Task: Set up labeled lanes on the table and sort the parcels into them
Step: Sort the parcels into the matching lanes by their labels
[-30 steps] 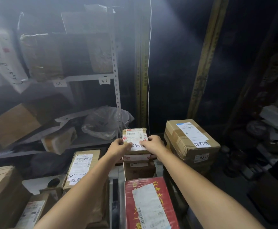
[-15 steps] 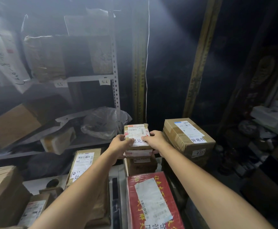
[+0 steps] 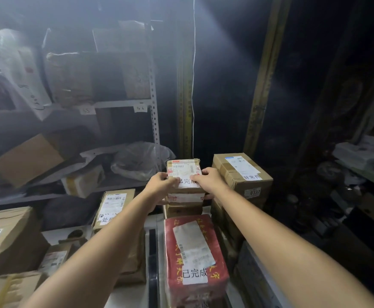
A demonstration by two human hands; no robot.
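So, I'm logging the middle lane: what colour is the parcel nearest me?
The parcel is red with yellow characters and white labels; head view.

You are facing a tan parcel [image 3: 182, 170] that is wearing a white label with a red strip and black characters. A red parcel [image 3: 195, 258] is showing yellow characters around white labels printed black. The brown box [image 3: 241, 176] is carrying a white label edged blue on top.

matt cardboard parcel [image 3: 183, 174] (paper label), seemingly glossy red box [image 3: 195, 258]
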